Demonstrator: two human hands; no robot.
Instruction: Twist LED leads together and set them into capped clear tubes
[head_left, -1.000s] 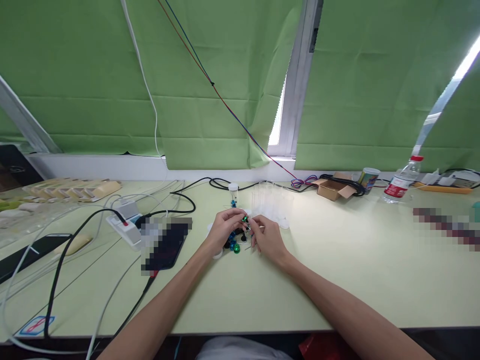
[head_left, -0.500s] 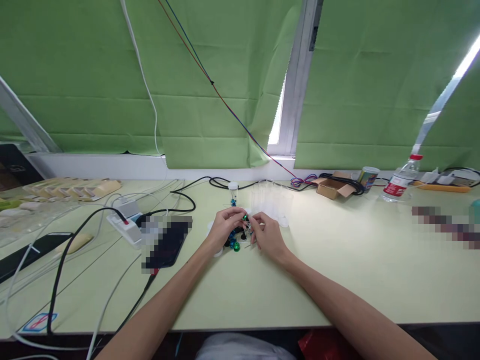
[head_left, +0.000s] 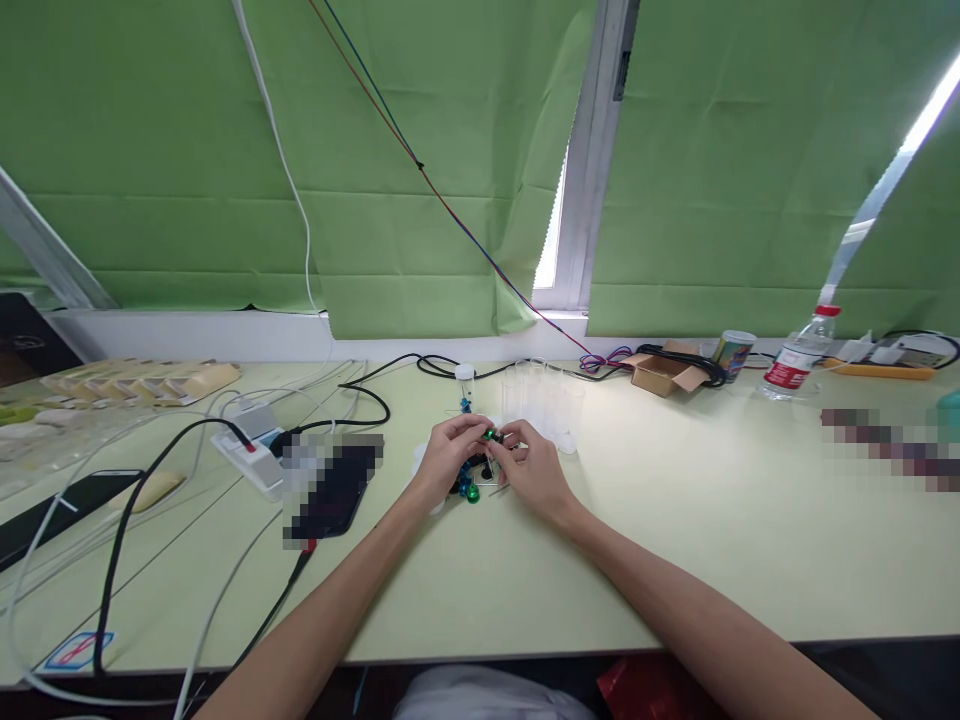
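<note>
My left hand (head_left: 450,458) is closed, thumb and fingertips pinching a small shiny green piece (head_left: 489,434) with dark parts, too small to name surely. From the other side my right hand (head_left: 534,470) pinches at the piece's dark end. On the table below the fingers lie a round shiny green piece (head_left: 472,493), blue shiny pieces (head_left: 463,482) and a black round piece (head_left: 487,473), partly covered by the hands. Just behind the hands stands a clear tube with a white cap (head_left: 465,371), blue bits inside. Several clear containers (head_left: 536,392) are to its right.
A phone (head_left: 341,490) and a white power strip (head_left: 251,460) with cables lie left. Along the back are a black cable (head_left: 375,400), an opened cardboard box (head_left: 664,373), a can (head_left: 733,356) and a water bottle (head_left: 799,358). The table's front edge (head_left: 495,655) runs below my forearms.
My right fingertips have moved slightly up and left, up to the green piece in the left fingers. The left hand has hardly moved. The view has shifted a little.
</note>
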